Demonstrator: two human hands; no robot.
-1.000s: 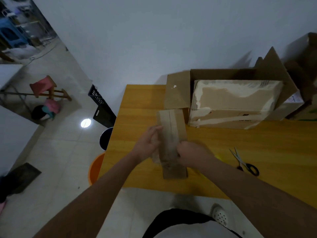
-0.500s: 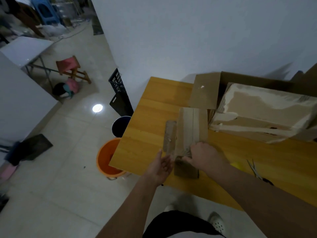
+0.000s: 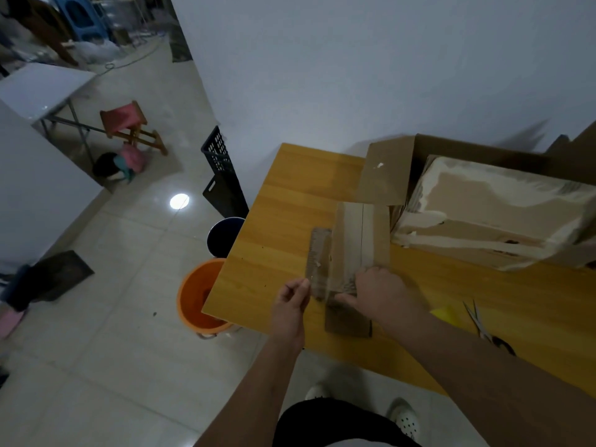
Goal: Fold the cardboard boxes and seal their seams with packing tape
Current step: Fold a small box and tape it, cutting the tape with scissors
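A small, narrow cardboard box (image 3: 358, 240) lies lengthwise on the wooden table (image 3: 283, 221), with a seam line down its top. A loose flap (image 3: 319, 253) sticks out on its left side. My right hand (image 3: 377, 291) grips the near part of the box from above, thumb pointing left. Just left of the box, my left hand (image 3: 290, 304) has its fingertips pinched on what looks like a strip of clear packing tape (image 3: 317, 287) stretching to the box. The near end of the box (image 3: 348, 324) lies dark below my right hand.
A large open carton (image 3: 483, 214) with torn white patches fills the back right of the table. Scissors (image 3: 477, 321) and a yellow object (image 3: 448, 312) lie to the right. On the floor by the table's left edge stand an orange bucket (image 3: 193, 295), a dark bucket (image 3: 222, 235) and a black crate (image 3: 219, 175).
My left hand has left the box's left side and moved down and left, now pinched near the box's near end. The left flap has come into view. The view has swung left.
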